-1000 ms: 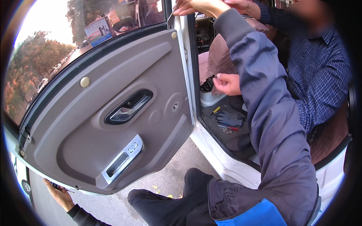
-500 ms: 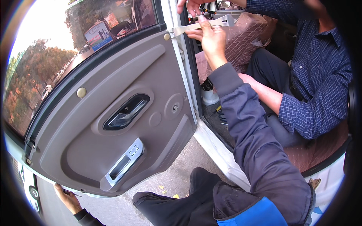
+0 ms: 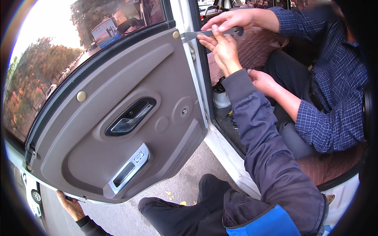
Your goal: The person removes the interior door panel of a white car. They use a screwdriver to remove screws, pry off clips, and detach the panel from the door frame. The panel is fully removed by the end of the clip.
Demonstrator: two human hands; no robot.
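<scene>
My right hand [image 3: 223, 51] grips a flat metal pry tool [image 3: 191, 36] between thumb and fingers. The blade end meets the upper edge of the brown-grey door panel [image 3: 90, 114], next to a round cream plug [image 3: 175, 35]. Another person's hand [image 3: 232, 19] reaches over the tool from the right, close against its handle. Low on the left, my left hand [image 3: 71, 207] is at the door's bottom edge, closed around a small dark tool with a thin shaft; most of it is hidden by the fingers.
The co-worker in a checked shirt [image 3: 334, 86] sits in the doorway, the other hand [image 3: 263, 82] beside my sleeve. On the panel are a door handle [image 3: 132, 117] and a silver switch trim [image 3: 128, 169]. A yellow-handled tool [image 3: 228, 114] lies on the car floor.
The co-worker's upper hand has come down onto the tool's handle area. My right hand has shifted slightly right and down, and the pry tool has turned. My left hand stays put.
</scene>
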